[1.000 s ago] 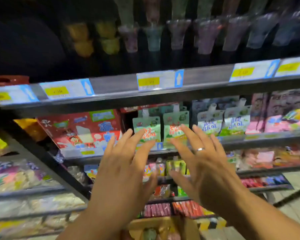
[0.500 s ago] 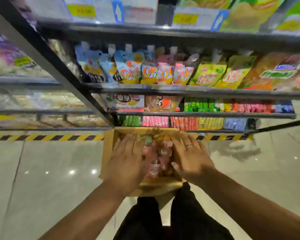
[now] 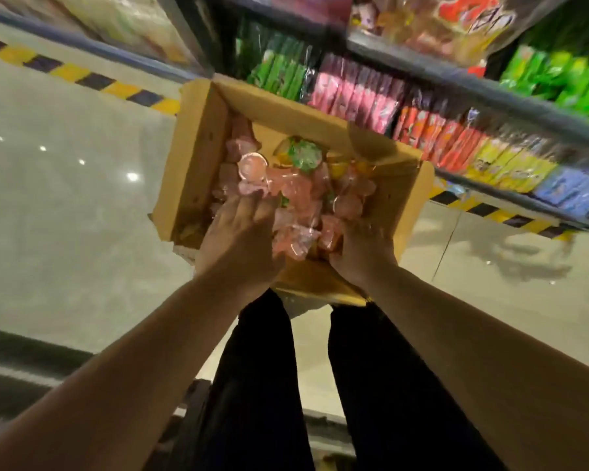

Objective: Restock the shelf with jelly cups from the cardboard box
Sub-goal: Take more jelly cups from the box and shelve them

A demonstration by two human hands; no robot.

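An open cardboard box (image 3: 198, 154) stands on the floor in front of my legs, against the bottom of the shelf (image 3: 510, 96). It holds several loose jelly cups (image 3: 252, 164), mostly pink, with a green-lidded one (image 3: 303, 154) near the far wall. My left hand (image 3: 238, 239) and my right hand (image 3: 361, 246) are both down in the near part of the box. Their fingers curl into the pile and cradle a clump of pink cups (image 3: 296, 232) between them. The fingertips are buried among the cups.
The lowest shelf rows hold green, pink, red, yellow and blue packets (image 3: 354, 93). Black-and-yellow tape (image 3: 82, 79) runs along the shelf base on the glossy tiled floor (image 3: 65, 198). My black trousers (image 3: 262, 368) fill the lower middle.
My view dropped from the upper shelves to the box on the floor. Both hands came down from shelf height, went into the box and closed in on a clump of cups.
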